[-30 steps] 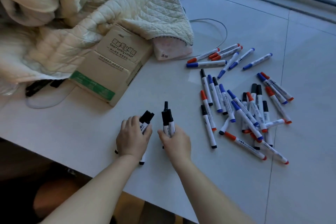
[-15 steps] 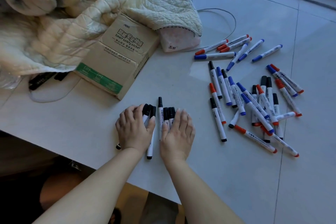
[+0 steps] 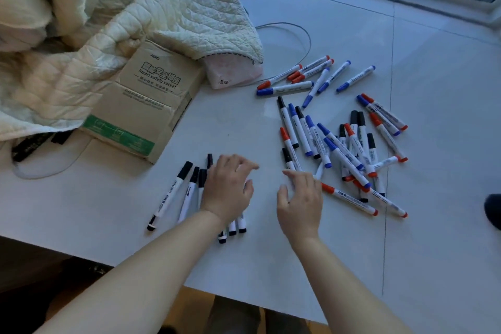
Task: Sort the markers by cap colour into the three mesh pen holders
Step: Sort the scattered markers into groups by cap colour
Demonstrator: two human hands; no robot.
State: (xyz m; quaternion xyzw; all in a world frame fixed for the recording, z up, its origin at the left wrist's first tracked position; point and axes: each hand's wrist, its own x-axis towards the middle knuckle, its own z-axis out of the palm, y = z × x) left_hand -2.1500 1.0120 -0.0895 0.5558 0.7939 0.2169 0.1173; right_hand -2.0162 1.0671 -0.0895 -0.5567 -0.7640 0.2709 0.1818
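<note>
Several black-capped markers point(image 3: 173, 192) lie side by side on the white table point(image 3: 244, 122) near its front edge. My left hand point(image 3: 230, 187) hovers over that row with relaxed fingers, hiding some of the markers. My right hand point(image 3: 301, 198) is open just to the right, its fingertips at the near edge of a mixed pile of red, blue and black-capped markers point(image 3: 344, 149). A smaller group of red and blue-capped markers point(image 3: 306, 78) lies farther back. No mesh pen holder is in view.
A cardboard box point(image 3: 146, 100) sits left of the markers, partly under a quilted cream blanket point(image 3: 113, 13). A grey cable point(image 3: 298, 32) loops behind the blanket. A dark object point(image 3: 492, 209) shows at the right edge. The table's front edge runs below my wrists.
Both hands have laid the black-capped markers down flat in a row. My right hand has moved right toward the mixed pile, and my left hand has opened over the row.
</note>
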